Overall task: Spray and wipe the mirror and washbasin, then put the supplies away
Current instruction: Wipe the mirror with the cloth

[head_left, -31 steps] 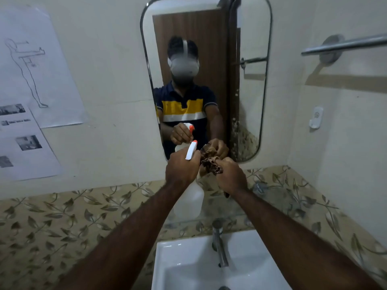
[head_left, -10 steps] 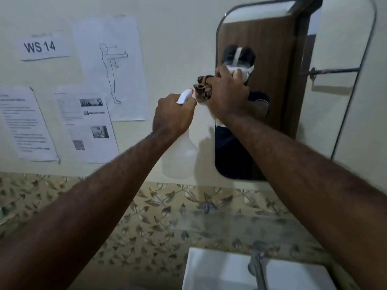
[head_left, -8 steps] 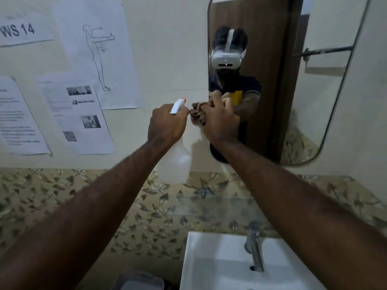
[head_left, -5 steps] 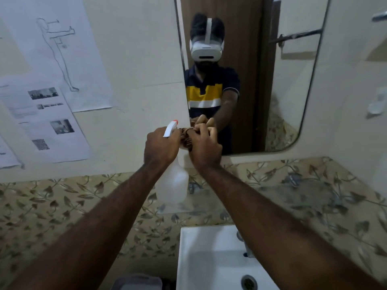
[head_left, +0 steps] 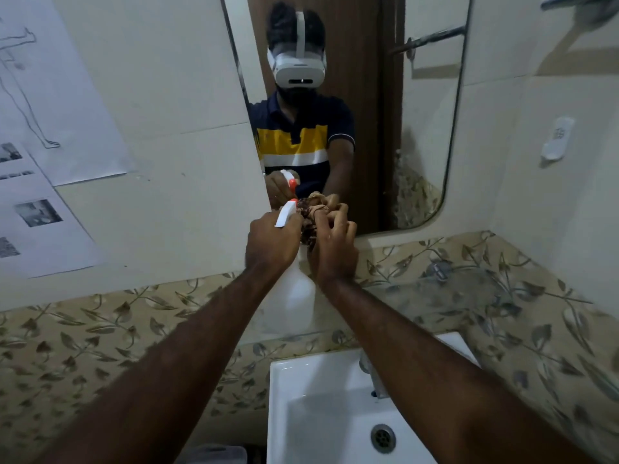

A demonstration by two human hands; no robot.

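Hands meet in front of the lower left corner of the rounded-corner wall mirror (head_left: 422, 112): the left hand (head_left: 271, 249) is wrapped around the neck of a translucent white plastic spray bottle (head_left: 296, 296), its fingers (head_left: 293, 226) clamped on it just under the white trigger head with the orange nozzle tip (head_left: 284, 214), which points toward the glass. The bottle body hangs below the fist, upright, in the air above the wall's leaf-patterned tile band (head_left: 502, 313). Just beside it, the right hand (head_left: 331, 252) holds a crumpled brown patterned cloth (head_left: 308, 219), its fingers (head_left: 338, 222) curled and closed on the bunched fabric; the cloth sits at or very near the mirror's bottom edge, though whether it touches the glass cannot be told. The two hands are touching or nearly so. The mirror reflects a person in a navy shirt with yellow and white stripes, with the same bottle and cloth. Below the forearms is the white rectangular ceramic washbasin (head_left: 321, 413) with its round metal drain (head_left: 383, 437), and a metal tap (head_left: 376, 380) is partly hidden by the right forearm. Printed white paper sheets (head_left: 50, 112) are stuck to the cream wall at left.
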